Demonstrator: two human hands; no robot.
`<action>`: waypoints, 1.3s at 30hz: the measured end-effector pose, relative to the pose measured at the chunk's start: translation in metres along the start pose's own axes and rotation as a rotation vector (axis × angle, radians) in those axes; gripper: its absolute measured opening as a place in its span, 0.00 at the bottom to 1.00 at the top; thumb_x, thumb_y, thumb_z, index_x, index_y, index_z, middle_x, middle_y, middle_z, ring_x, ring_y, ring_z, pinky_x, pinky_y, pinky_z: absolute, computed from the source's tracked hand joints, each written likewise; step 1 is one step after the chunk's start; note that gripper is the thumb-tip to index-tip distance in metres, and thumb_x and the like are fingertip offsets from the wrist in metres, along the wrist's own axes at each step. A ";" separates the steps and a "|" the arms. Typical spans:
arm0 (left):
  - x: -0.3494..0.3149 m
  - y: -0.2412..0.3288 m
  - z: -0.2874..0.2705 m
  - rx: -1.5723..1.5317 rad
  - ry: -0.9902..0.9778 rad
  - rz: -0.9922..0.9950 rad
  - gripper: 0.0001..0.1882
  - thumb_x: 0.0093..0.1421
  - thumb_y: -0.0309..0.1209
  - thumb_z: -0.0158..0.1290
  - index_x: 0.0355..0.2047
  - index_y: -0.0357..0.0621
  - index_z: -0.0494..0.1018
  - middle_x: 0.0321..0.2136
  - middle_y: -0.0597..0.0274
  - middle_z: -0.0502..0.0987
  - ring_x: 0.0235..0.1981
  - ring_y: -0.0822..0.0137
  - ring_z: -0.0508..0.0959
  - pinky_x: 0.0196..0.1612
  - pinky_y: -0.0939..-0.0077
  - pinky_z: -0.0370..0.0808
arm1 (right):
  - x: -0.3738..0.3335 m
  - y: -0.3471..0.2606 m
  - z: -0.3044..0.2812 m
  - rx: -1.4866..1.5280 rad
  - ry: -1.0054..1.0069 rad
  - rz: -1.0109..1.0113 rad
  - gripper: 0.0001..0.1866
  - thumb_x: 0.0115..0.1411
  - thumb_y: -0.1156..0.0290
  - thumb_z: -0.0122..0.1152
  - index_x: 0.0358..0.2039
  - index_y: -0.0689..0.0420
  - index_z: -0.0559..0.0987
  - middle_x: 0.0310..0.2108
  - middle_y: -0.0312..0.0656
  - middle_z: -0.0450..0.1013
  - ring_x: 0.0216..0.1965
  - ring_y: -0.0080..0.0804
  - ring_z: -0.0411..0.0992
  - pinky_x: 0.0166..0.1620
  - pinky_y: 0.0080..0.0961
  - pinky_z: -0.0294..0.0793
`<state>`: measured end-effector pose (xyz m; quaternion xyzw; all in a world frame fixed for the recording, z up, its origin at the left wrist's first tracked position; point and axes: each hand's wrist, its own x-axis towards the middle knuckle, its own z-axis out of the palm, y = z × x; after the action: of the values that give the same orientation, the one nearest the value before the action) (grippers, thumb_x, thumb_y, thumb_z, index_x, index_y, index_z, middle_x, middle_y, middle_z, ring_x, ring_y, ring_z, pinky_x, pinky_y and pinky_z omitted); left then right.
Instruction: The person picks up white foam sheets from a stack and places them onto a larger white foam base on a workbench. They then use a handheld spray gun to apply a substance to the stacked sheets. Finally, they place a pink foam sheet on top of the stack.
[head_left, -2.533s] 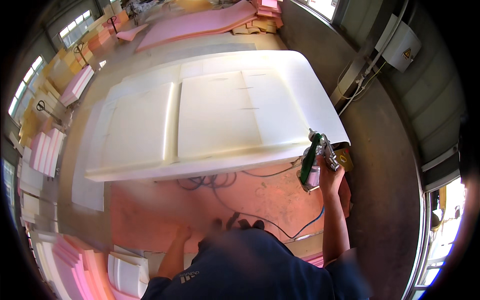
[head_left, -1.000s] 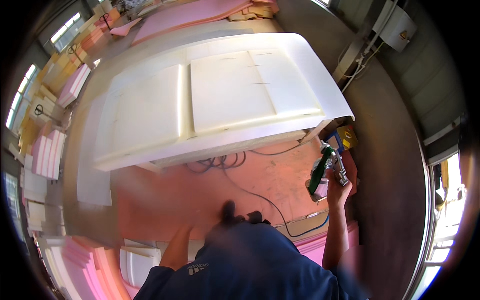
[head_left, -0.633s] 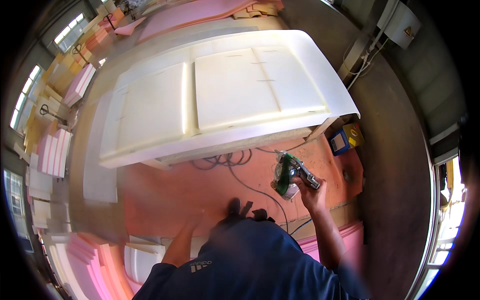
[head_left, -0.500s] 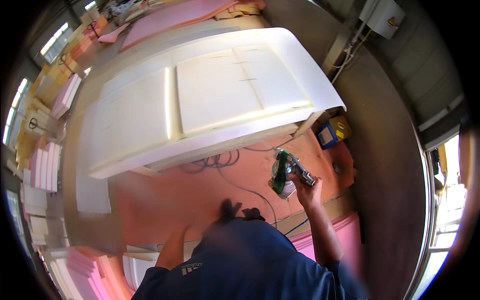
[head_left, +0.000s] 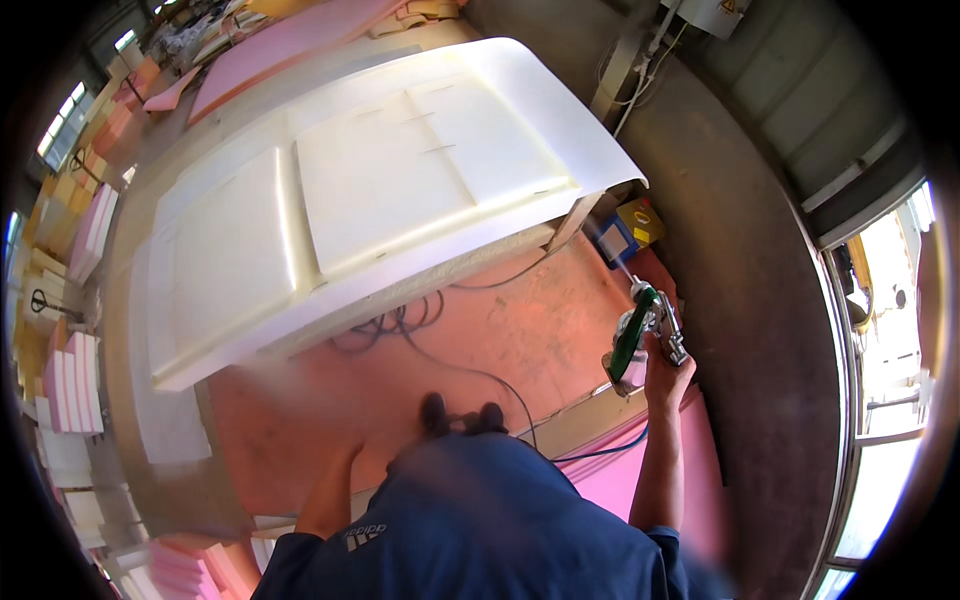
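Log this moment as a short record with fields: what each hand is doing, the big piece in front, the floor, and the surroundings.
Right hand: raised, gripping a green and metal spray gun, nozzle toward the panel's corner
Left hand: hidden by the arm and blur near the lower left
Large piece: white moulded panel with recessed sections, raised above the floor
Floor: pink sheet with a dark cable coiled under the panel
Near the corner: blue and yellow box
Surroundings: pink foam stacks at left
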<state>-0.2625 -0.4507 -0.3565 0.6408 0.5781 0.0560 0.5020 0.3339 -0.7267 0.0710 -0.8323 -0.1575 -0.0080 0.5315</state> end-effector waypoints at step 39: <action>-0.058 0.052 0.001 -0.159 -0.068 -0.280 0.26 0.69 0.49 0.50 0.47 0.35 0.77 0.38 0.57 0.78 0.35 0.68 0.78 0.38 0.70 0.77 | -0.031 -0.081 0.080 0.068 -0.506 -0.044 0.11 0.57 0.71 0.72 0.34 0.66 0.84 0.24 0.31 0.76 0.28 0.15 0.69 0.32 0.20 0.71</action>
<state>-0.2446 -0.4888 -0.2907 0.5138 0.6382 0.0090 0.5733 0.2703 -0.6324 0.1020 -0.7858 -0.3035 0.1942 0.5027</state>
